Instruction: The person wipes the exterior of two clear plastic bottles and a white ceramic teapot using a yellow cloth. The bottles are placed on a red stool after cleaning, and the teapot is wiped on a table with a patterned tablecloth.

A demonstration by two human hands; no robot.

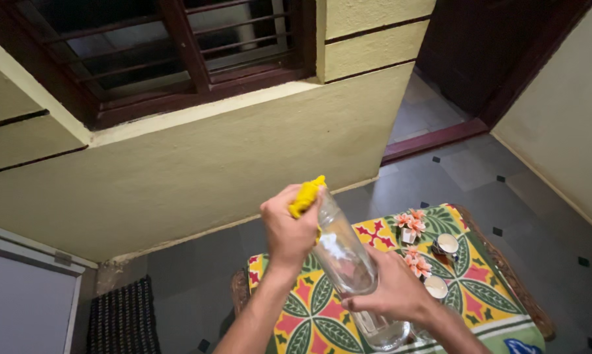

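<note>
Held tilted above the patterned tabletop (479, 288), a clear glass bottle (348, 262) is gripped at its body by the right hand (391, 288) while the left hand (289, 229) clenches a yellow cloth (305, 195) at its neck; smooth glass could slip and break.

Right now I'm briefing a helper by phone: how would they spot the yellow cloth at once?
Find the small table with the bright patterned cover. Above it the right hand grips a clear glass bottle by its body. The yellow cloth sits at the bottle's top end, pinched in the left hand: the only plain yellow thing there.
</note>
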